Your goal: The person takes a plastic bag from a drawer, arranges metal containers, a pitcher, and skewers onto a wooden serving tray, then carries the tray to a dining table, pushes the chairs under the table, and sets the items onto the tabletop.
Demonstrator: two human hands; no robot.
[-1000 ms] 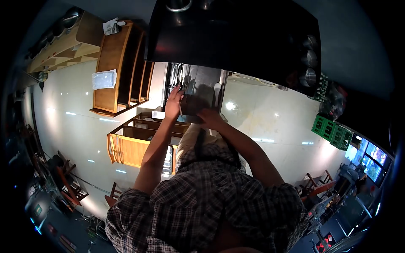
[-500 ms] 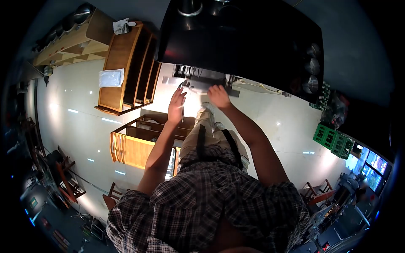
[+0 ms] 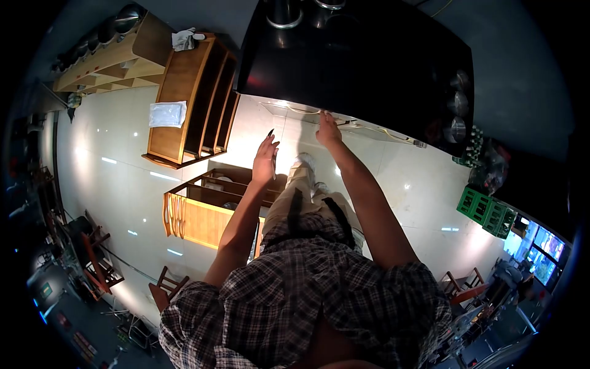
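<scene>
My left hand [image 3: 265,161] is closed around a thin, slender utensil [image 3: 270,133]. Its dark pointed tip sticks out past the fingertips, and a pale end shows below the palm; I cannot tell its exact kind. My right hand [image 3: 329,130] reaches to the front edge of the black counter [image 3: 362,67], its fingers stretched toward the drawer front [image 3: 295,109] under the top. No object shows in that hand. The drawer is pushed in beneath the counter, so its contents are hidden.
Left of the counter stands a wooden shelf cabinet [image 3: 178,80] with a wrapped packet [image 3: 167,114] on it. A wooden cart [image 3: 196,222] is close by my left forearm. Metal cups [image 3: 456,101] sit at the counter's right end, green crates [image 3: 485,210] beyond.
The drawer with cutlery, open before, is now in under the counter. My right hand has moved forward to the counter's edge. My left hand has drawn slightly back with the utensil.
</scene>
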